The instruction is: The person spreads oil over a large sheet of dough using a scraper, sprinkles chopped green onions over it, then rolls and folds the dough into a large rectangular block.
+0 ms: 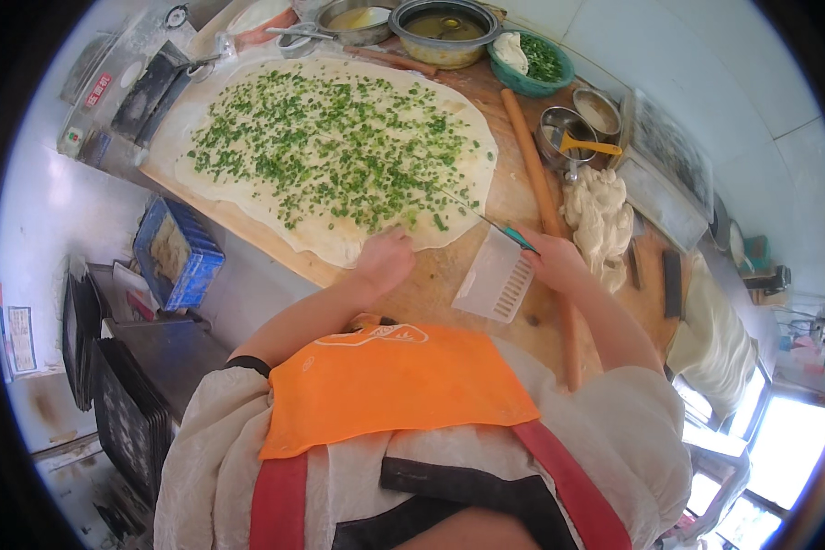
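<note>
A wide sheet of rolled dough [247, 199] covers much of the wooden work surface, strewn with chopped green onion [357, 144]. A thin line runs across the sheet towards its right edge. My right hand [557, 260] grips the teal handle of a narrow knife [520, 238], its blade pointing up and left over the dough's edge. Curled at the near edge of the sheet is my left hand [386, 260]; whether its fingers pinch the dough is hidden. A translucent slotted plastic scraper [480, 275] lies beside the right hand, below the knife.
A long rolling pin [522, 137] lies right of the dough, passing under my right forearm. Lumpy dough [597, 213] and a metal pot [551, 152] with a yellow-handled brush [588, 144] sit beyond. Behind stand a green onion bowl [512, 78] and an oil pot [430, 51].
</note>
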A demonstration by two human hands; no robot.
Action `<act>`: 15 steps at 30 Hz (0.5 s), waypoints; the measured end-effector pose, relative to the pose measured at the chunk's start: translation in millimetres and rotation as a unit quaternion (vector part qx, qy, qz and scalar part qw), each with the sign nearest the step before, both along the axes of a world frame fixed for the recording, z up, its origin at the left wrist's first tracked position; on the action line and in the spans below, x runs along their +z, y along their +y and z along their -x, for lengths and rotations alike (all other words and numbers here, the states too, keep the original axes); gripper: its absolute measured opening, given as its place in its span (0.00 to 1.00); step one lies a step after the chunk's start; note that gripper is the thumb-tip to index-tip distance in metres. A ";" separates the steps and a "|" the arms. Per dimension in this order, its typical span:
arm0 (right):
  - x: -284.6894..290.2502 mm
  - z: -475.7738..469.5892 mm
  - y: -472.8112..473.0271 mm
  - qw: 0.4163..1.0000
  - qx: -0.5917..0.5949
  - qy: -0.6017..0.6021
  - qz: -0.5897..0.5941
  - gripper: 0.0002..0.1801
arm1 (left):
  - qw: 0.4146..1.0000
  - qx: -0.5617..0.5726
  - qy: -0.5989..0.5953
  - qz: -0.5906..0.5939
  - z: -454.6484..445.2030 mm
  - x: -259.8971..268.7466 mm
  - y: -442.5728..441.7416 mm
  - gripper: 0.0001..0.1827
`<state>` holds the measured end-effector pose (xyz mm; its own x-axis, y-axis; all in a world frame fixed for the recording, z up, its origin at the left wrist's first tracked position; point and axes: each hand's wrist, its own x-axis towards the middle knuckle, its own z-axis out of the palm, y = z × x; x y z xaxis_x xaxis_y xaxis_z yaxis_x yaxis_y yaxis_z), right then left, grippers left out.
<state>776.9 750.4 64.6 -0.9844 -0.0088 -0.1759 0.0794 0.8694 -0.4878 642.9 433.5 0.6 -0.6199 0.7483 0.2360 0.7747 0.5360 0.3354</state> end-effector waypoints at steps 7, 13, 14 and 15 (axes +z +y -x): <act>14.1 14.3 -45.7 0.887 -0.221 -0.080 0.398 0.22 | 0.989 -0.080 -0.117 -0.035 -42.4 7.6 12.8 0.05; -17.8 51.1 -27.0 0.926 -0.192 0.313 -0.085 0.20 | 0.980 -0.077 -0.167 -0.071 -33.7 8.1 -1.1 0.11; -15.4 52.9 -25.9 0.919 -0.158 0.332 -0.141 0.18 | 0.978 -0.082 -0.170 -0.088 -33.1 7.6 -5.7 0.12; -9.2 55.7 -27.7 0.907 -0.122 0.351 -0.197 0.16 | 0.975 -0.085 -0.173 -0.107 -32.3 6.9 -7.3 0.13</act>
